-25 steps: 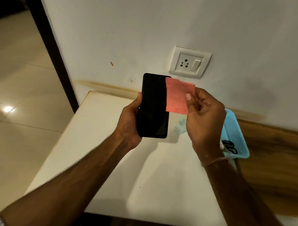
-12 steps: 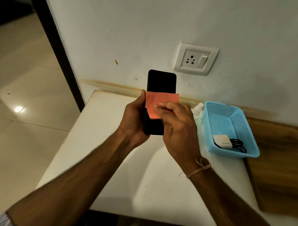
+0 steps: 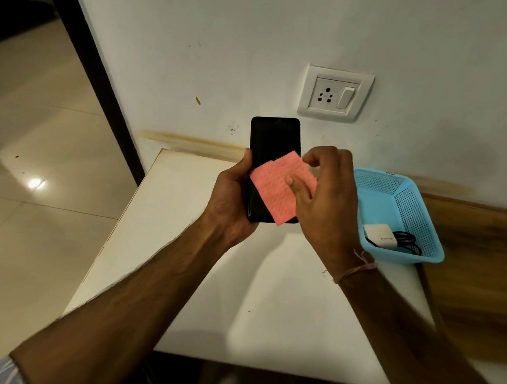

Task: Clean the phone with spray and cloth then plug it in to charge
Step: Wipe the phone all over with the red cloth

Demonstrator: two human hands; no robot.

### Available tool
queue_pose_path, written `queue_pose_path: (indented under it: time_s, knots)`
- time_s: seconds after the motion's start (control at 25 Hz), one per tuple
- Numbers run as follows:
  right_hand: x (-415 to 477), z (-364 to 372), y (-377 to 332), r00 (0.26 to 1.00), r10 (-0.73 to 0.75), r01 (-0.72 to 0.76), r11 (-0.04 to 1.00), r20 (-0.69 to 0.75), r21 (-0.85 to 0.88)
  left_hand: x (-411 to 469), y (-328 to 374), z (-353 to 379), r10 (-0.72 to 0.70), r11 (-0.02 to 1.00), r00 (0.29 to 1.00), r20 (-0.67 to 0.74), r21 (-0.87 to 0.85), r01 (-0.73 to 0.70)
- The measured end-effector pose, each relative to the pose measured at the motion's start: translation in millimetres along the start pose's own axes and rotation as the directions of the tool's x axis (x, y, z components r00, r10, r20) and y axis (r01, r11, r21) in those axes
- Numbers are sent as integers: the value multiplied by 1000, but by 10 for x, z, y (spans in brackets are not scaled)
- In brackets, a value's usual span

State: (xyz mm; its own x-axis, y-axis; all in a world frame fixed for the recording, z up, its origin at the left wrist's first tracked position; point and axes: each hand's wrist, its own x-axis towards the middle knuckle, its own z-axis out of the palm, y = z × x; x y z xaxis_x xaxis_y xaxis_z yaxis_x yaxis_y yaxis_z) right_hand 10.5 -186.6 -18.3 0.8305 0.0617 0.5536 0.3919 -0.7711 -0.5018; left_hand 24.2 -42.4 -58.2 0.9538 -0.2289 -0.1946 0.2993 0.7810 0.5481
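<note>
Black slab phone [image 3: 273, 140] under pink textured cloth [image 3: 272, 192]
Left hand [image 3: 231, 196] grip clasps phone's nine-o'clock edge; right hand [image 3: 327, 203] pinches cloth's three-o'clock side.

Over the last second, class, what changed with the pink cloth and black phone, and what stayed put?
The right hand carried the square pink textured cloth from the right edge of the slim black phone onto its screen, then down; it now lies tilted over the lower half, under the thumb. The left hand still holds the phone upright; the white charger stays in the blue perforated basket.
</note>
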Motion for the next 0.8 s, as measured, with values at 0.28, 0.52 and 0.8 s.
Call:
queue_pose_path:
  time_s: [0.28, 0.52, 0.8]
  knots:
    - [-377, 119, -137, 957, -107, 203, 912, 270, -357, -8, 33, -40, -17, 1000, 999, -34, 5, 17]
    - [-395, -63, 27, 892, -239, 389, 838, 383, -382, -19, 64, -27, -49, 999, 996, -81, 11, 50]
    - [-86, -173, -252, 890, -149, 331, 862, 431, -385, -70, 65, 54, -67, 996, 995, -68, -70, 63]
